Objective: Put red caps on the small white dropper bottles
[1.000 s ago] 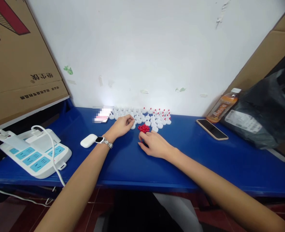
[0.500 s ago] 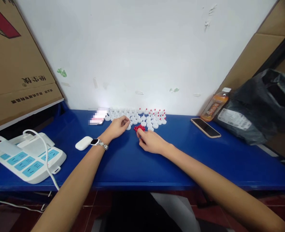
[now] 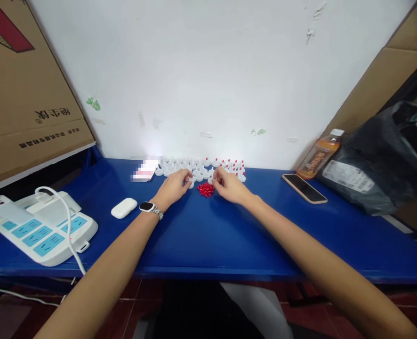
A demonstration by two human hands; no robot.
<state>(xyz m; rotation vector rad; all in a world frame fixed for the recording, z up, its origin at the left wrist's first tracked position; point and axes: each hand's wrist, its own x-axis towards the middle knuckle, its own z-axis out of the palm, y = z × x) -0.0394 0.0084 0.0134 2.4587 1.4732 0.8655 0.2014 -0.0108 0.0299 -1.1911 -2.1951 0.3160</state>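
Several small white caps point(image 3: 198, 170) lie in a cluster at the back of the blue table point(image 3: 208, 240), some with red tips point(image 3: 231, 165). A little heap of red pieces point(image 3: 205, 189) lies just in front of them. My left hand point(image 3: 175, 185), with a watch on its wrist, rests left of the heap, fingers curled at a white cap. My right hand point(image 3: 229, 185) sits right of the heap, fingertips pinched at the caps' front edge. What either hand holds is too small to make out.
A white earbud case point(image 3: 124, 207) and a white power strip with a cable point(image 3: 41, 226) lie to the left. A phone point(image 3: 304, 188), an orange drink bottle point(image 3: 319, 155) and a black bag point(image 3: 385, 165) are to the right. Cardboard boxes flank the white wall.
My right hand has moved from in front of the red heap up and to the right, to the white caps. My left hand stays by the caps.
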